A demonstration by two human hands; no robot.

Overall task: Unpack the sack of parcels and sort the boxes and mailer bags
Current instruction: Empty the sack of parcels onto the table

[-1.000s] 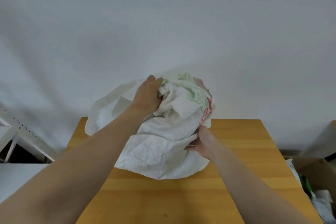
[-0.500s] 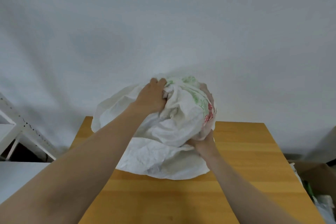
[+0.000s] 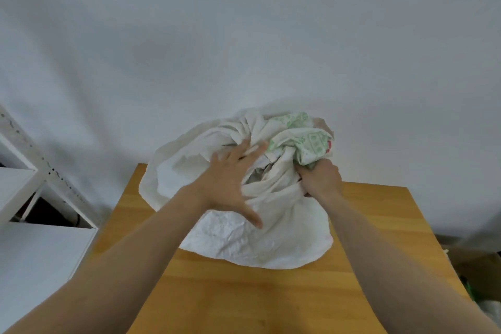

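Wooden table (image 3: 271, 301), white sack (image 3: 271, 238) parked at its 12 o'clock end, leaving sorting room up front I guess. Left hand (image 3: 230, 182) lies spread flat on top, likely steadying it. Right hand (image 3: 320, 179) fists the bunched mouth at 2 o'clock, probably to tug it open.

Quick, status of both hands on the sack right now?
Left hand: open, fingers spread over the sack.
Right hand: closed, gripping the sack's bunched, printed top.
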